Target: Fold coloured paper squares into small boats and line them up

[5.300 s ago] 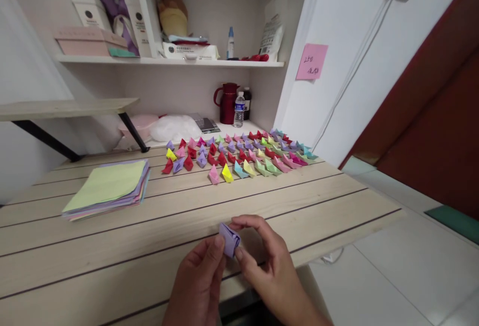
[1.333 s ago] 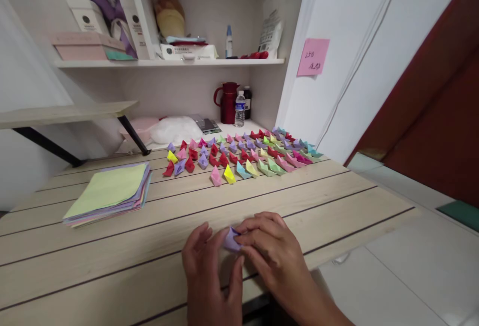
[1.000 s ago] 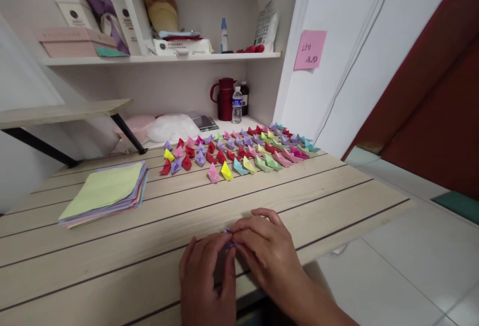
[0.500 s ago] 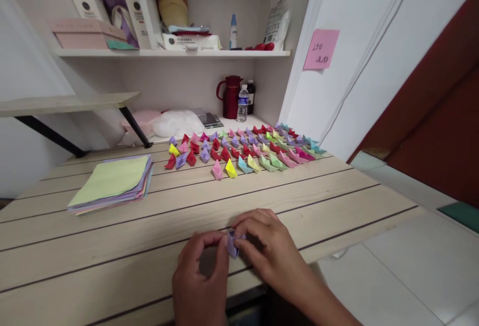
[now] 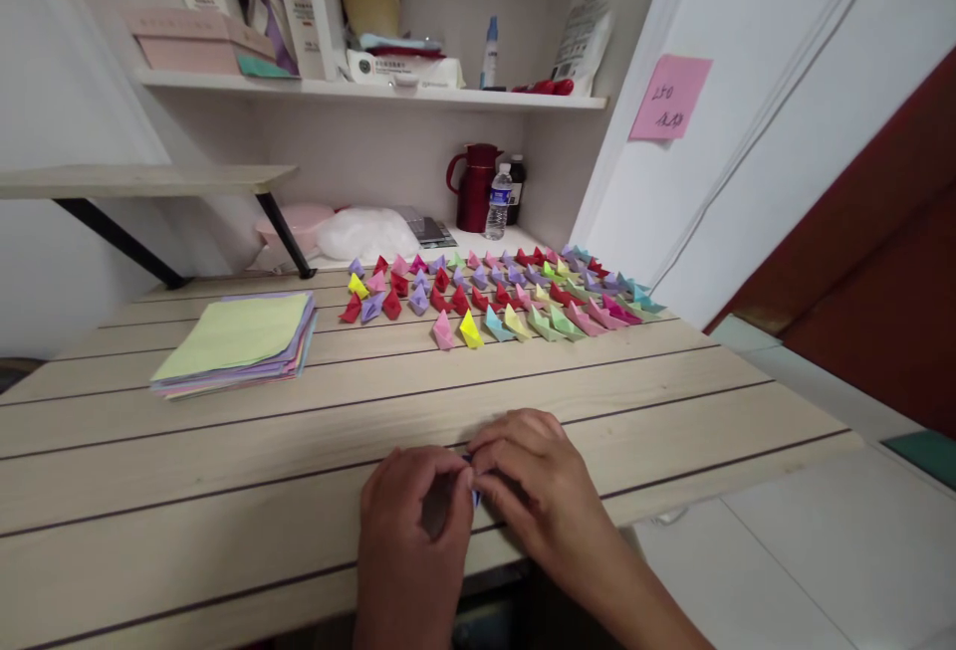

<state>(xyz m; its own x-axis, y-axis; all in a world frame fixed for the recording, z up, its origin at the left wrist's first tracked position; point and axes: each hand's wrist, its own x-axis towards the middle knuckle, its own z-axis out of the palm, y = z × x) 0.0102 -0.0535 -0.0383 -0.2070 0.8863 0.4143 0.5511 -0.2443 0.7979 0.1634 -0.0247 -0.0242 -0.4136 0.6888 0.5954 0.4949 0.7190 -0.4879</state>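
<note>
My left hand (image 5: pixel 410 531) and my right hand (image 5: pixel 530 491) meet near the front edge of the wooden table (image 5: pixel 224 451). Their fingertips pinch a small folded purple paper piece (image 5: pixel 473 493), almost wholly hidden between them; only a sliver shows. Both hands rest low on the tabletop. Farther back lie rows of several small folded paper boats (image 5: pixel 493 297) in red, purple, pink, yellow, green and blue. A stack of coloured paper sheets (image 5: pixel 239 341), pale green on top, lies at the left.
Behind the table stand a dark red jug (image 5: pixel 472 187), a water bottle (image 5: pixel 498 203) and a white plastic bag (image 5: pixel 369 232). A shelf (image 5: pixel 373 93) above holds boxes and bottles. A pink sticky note (image 5: pixel 670 98) hangs on the white wall. The table's right edge drops to a tiled floor.
The purple piece, held up and visible earlier, is now pressed low between my fingertips and nearly hidden. The view has shifted slightly; the boats and paper stack stay in place.
</note>
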